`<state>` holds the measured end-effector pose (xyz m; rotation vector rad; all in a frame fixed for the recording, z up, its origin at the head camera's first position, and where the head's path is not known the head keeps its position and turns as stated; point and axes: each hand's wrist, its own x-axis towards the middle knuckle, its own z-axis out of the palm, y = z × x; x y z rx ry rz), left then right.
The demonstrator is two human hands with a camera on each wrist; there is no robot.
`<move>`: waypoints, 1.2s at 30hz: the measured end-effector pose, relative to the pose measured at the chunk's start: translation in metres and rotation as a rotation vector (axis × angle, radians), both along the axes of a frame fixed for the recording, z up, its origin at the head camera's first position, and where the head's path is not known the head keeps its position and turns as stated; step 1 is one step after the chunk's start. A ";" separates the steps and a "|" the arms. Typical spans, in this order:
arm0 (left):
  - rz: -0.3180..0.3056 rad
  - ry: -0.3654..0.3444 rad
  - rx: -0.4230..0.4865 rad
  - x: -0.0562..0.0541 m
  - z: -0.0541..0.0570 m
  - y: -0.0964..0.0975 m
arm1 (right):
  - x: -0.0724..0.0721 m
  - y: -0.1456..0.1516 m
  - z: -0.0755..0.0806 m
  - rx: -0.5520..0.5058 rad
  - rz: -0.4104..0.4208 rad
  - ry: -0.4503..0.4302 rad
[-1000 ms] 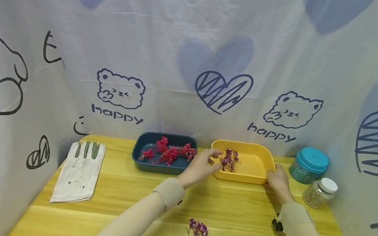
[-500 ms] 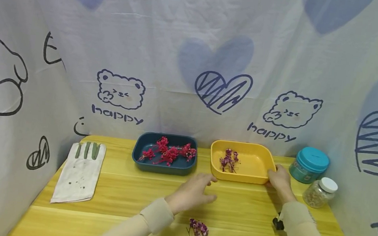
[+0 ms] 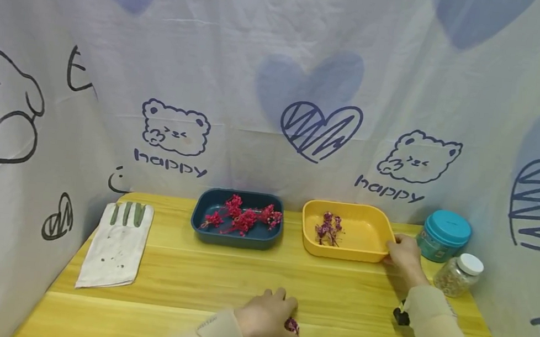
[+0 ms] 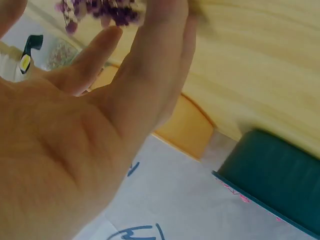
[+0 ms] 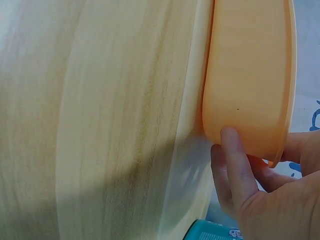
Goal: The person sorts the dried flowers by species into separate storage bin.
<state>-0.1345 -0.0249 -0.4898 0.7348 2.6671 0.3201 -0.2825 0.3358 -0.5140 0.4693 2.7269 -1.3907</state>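
At the front of the table my left hand (image 3: 267, 316) reaches over a sprig of purple dried flowers (image 3: 291, 326). Its thumb and fingers lie around the sprig, partly hiding it. The left wrist view has the purple blossoms (image 4: 102, 11) between thumb and fingers, with a gap visible there. My right hand (image 3: 406, 257) grips the right end of a yellow tray (image 3: 365, 255). Fingertips rest on the tray's outer wall (image 5: 250, 75) in the right wrist view, and the thumb goes behind the rim. Another purple sprig (image 3: 328, 229) lies inside the tray's left part.
Left of the yellow tray stands a dark blue tray (image 3: 234, 240) with several red dried flower sprigs (image 3: 245, 221). A turquoise tub (image 3: 444, 235) and a clear jar with a white lid (image 3: 458, 276) stand at the right. White gloves (image 3: 116, 248) lie at the left. Printed cloth (image 3: 246, 155) hangs behind.
My left hand has moved from the yellow tray's left end toward me, down to the sprig at the table's front. The right hand stays on the tray's right end.
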 end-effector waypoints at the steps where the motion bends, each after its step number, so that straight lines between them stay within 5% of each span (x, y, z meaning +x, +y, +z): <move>1: -0.004 0.016 -0.011 0.003 -0.002 0.000 | 0.000 0.000 0.000 -0.006 -0.003 -0.002; 11: 0.015 0.065 -0.034 0.017 -0.016 0.004 | -0.005 0.004 -0.003 -0.023 -0.002 -0.026; 21: 0.009 0.042 0.014 0.019 -0.018 0.004 | -0.004 0.003 -0.003 -0.021 0.000 -0.026; 30: -0.024 0.006 0.213 0.009 -0.016 0.000 | -0.003 0.003 -0.002 -0.022 0.005 -0.023; 36: -0.061 0.102 0.360 0.007 -0.016 -0.001 | -0.003 0.003 -0.002 -0.023 0.015 -0.016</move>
